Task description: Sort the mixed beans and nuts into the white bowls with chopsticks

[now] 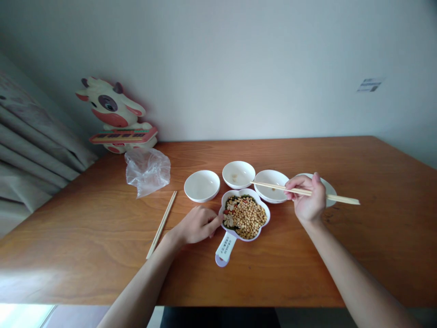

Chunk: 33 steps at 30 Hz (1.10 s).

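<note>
My right hand [309,198] is closed around a pair of wooden chopsticks [341,199], held nearly level. Their thin tips point left, over the edge between two white bowls. My left hand [201,224] is curled at the left rim of a flower-shaped bowl with a handle [224,247], steadying it; some of its fingers are hidden beneath. Inside lie many yellow beans [251,216], with pale flat pieces, a few red bits and something dark green. Behind it stand a left white bowl [202,186], a middle white bowl [239,171] and a right white bowl [271,176]. Small pale pieces lie in the latter two.
A second pair of chopsticks [161,225] lies left of my left hand. Farther back sit a crumpled clear plastic bag [148,171] and a cow-shaped toy keyboard [118,116]. Partly behind my right hand is a white plate [330,190]. The wooden table [368,182] meets a wall.
</note>
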Motion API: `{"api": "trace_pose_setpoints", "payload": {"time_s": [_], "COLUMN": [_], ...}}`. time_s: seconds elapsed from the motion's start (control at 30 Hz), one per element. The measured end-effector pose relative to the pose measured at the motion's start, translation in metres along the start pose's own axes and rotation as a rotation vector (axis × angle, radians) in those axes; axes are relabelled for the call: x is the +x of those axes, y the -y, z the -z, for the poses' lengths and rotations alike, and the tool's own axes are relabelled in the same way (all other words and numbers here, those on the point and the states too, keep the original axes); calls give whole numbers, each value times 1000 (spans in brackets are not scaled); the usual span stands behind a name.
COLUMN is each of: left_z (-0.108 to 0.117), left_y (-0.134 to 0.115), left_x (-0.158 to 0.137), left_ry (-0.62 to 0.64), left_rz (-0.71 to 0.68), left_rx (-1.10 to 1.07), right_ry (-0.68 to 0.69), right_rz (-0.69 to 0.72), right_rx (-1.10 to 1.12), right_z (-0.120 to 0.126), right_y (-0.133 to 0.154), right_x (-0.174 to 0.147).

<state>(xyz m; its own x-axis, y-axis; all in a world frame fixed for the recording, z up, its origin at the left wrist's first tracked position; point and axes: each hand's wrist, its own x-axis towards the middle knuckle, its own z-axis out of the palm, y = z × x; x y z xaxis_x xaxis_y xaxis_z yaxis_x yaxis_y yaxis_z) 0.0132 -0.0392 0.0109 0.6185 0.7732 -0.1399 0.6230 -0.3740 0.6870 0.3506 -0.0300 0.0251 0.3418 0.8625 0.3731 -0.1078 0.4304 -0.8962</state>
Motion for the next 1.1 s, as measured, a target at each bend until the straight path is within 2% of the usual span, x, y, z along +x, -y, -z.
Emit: {"api": "trace_pose_setpoints", "payload": {"time_s": [0.13, 0.27, 0.4, 0.63, 0.77, 0.9, 1.1], "left_z": [-9, -16, -19, -14, -13, -16, -17], "left_y": [7, 8, 7, 6, 5, 9, 11], "left_x": [0, -3, -4, 2, 2, 2, 4], "left_ry": [-164, -270, -346, -301, -297, -299, -302], "left_rz": [-71, -50, -104, -99, -84, -76, -54], "left_rx": [220, 283, 322, 308, 309, 302, 317], "right_ry": [28, 48, 53, 57, 100, 224, 197], "right_rz": [-9, -10, -18, -21, 79, 206, 287], "right_rx": [-18, -34, -38, -34, -135, -241, -304], "right_z": [-1, -2, -3, -5, -6, -5, 3], "right_y": [-1, -2, -3, -4, -6, -14, -33], "right_x": [-2, -4, -5, -6, -14, -34, -72]}}
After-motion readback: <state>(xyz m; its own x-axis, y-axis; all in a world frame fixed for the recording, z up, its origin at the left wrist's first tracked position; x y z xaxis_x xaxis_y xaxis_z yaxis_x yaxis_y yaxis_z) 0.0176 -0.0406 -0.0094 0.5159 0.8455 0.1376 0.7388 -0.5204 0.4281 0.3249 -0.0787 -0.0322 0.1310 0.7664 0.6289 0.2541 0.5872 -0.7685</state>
